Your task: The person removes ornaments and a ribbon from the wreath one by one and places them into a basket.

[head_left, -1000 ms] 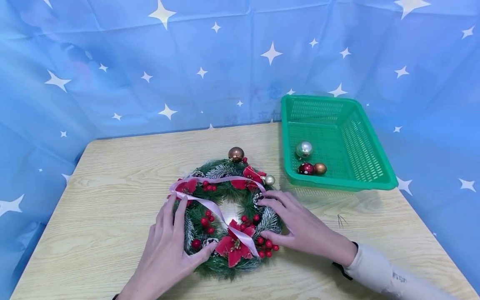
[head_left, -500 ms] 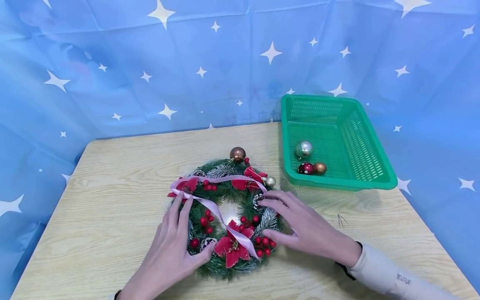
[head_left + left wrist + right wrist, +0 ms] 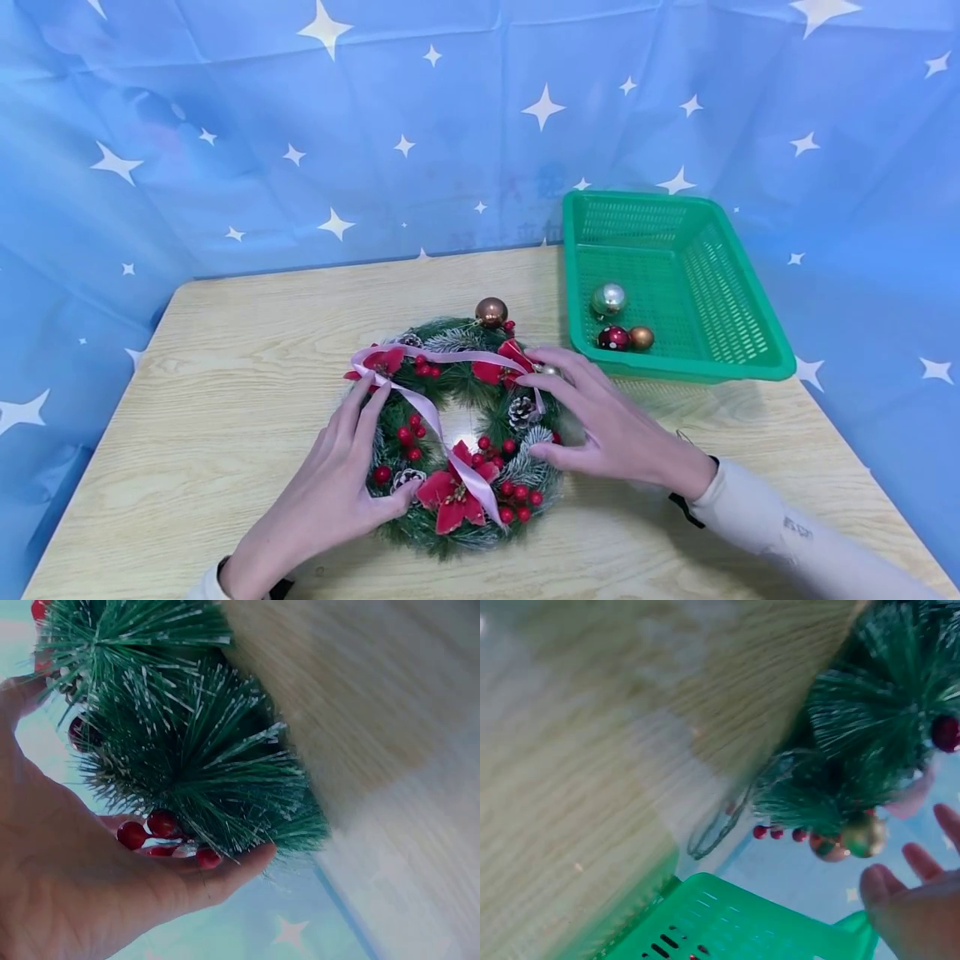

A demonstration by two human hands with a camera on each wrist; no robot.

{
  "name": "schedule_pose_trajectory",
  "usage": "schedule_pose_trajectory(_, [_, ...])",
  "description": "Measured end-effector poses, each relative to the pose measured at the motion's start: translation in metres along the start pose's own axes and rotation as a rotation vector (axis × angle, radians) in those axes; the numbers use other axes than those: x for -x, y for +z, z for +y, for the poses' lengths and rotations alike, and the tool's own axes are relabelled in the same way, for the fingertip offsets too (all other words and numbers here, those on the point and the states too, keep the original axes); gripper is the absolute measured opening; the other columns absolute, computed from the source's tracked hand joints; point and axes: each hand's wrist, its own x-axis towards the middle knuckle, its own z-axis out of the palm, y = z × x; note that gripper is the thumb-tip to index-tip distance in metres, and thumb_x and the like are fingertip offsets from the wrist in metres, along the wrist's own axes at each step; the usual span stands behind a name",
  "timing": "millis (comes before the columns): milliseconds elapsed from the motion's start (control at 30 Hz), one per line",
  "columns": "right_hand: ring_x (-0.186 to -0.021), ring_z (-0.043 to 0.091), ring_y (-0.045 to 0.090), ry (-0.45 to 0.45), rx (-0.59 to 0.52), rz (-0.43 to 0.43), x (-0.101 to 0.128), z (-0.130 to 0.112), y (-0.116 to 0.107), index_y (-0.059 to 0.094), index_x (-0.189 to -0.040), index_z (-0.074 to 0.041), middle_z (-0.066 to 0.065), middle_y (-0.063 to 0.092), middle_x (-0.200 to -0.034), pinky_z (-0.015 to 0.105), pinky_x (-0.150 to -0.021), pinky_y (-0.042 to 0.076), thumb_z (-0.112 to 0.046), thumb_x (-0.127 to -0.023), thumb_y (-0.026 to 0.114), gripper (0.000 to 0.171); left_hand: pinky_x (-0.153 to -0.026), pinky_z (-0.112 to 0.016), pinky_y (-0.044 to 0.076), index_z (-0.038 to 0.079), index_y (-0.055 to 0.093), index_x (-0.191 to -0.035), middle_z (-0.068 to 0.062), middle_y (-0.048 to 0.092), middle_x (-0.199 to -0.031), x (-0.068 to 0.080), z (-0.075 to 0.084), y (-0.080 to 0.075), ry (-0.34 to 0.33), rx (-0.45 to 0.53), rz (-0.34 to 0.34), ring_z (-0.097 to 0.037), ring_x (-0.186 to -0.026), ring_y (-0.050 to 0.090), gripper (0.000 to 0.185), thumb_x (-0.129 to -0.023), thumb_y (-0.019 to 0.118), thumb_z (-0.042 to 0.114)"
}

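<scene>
A green Christmas wreath (image 3: 450, 542) lies on the table, with red poinsettias (image 3: 450, 500), red berries, frosted pine cones and a loose pink ribbon (image 3: 427, 408) across it. My left hand (image 3: 326, 487) grips its left side, thumb at the near pine cone and fingertips by the ribbon's upper left bend. In the left wrist view, the fingers (image 3: 225, 881) reach along the wreath's outer edge. My right hand (image 3: 615, 433) spans the right side with spread fingers, partly covering a small pale gold ball (image 3: 551, 370). A brown ball (image 3: 491, 312) hangs at the wreath's far edge.
Behind and to the right stands a green plastic basket (image 3: 776, 367), holding a silver ball (image 3: 608, 298), a dotted red ball (image 3: 613, 337) and a copper ball (image 3: 641, 337). A blue curtain (image 3: 450, 125) with white stars borders the wooden table (image 3: 247, 358).
The wreath has turned clockwise: its far balls have shifted right and the near poinsettia left. My right hand has moved farther up its right side; my left fingertips have moved slightly right.
</scene>
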Motion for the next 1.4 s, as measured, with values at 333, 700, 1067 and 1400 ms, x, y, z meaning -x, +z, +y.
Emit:
schedule_pose_trajectory(333, [-0.156, 0.027, 0.035, 0.068, -0.038, -0.127, -0.001, 0.007, 0.005, 0.048, -0.164, -0.027, -0.005, 0.032, -0.173, 0.068, -0.108, 0.046, -0.065, -0.095, 0.078, 0.085, -0.111, -0.077, 0.038, 0.007, 0.018, -0.174, -0.021, 0.014, -0.178, -0.003, -0.005, -0.002, 0.039, -0.010, -0.010, -0.048, -0.159, 0.025, 0.115, -0.090, 0.083, 0.053])
schedule_pose_trajectory(700, [-0.148, 0.029, 0.043, 0.081, -0.021, -0.125, 0.002, 0.005, 0.013, 0.052, -0.160, -0.027, -0.002, 0.040, -0.167, 0.066, -0.103, 0.050, -0.067, -0.096, 0.075, 0.079, -0.110, -0.081, 0.034, 0.011, 0.016, -0.176, -0.015, 0.009, -0.180, 0.006, 0.002, -0.004, -0.048, 0.017, 0.070, -0.046, -0.160, 0.023, 0.109, -0.097, 0.078, 0.053])
schedule_pose_trajectory(1067, [-0.145, 0.031, 0.046, 0.144, 0.059, -0.086, 0.007, -0.018, 0.021, 0.050, -0.163, -0.024, 0.004, 0.044, -0.164, 0.080, -0.111, 0.033, -0.074, -0.094, 0.072, 0.087, -0.111, -0.080, 0.035, 0.009, 0.017, -0.175, -0.016, 0.010, -0.180, 0.011, 0.015, -0.003, -0.109, -0.017, 0.076, -0.048, -0.157, 0.026, 0.114, -0.094, 0.076, 0.066])
schedule_pose_trajectory(1400, [-0.146, 0.035, 0.045, 0.193, 0.101, -0.058, 0.009, -0.039, 0.030, 0.051, -0.162, -0.021, 0.005, 0.045, -0.163, 0.075, -0.113, 0.035, -0.074, -0.094, 0.071, 0.088, -0.113, -0.079, 0.032, 0.003, 0.021, -0.172, -0.020, 0.012, -0.178, 0.012, 0.016, 0.007, -0.112, -0.057, 0.106, -0.051, -0.157, 0.021, 0.121, -0.088, 0.082, 0.066])
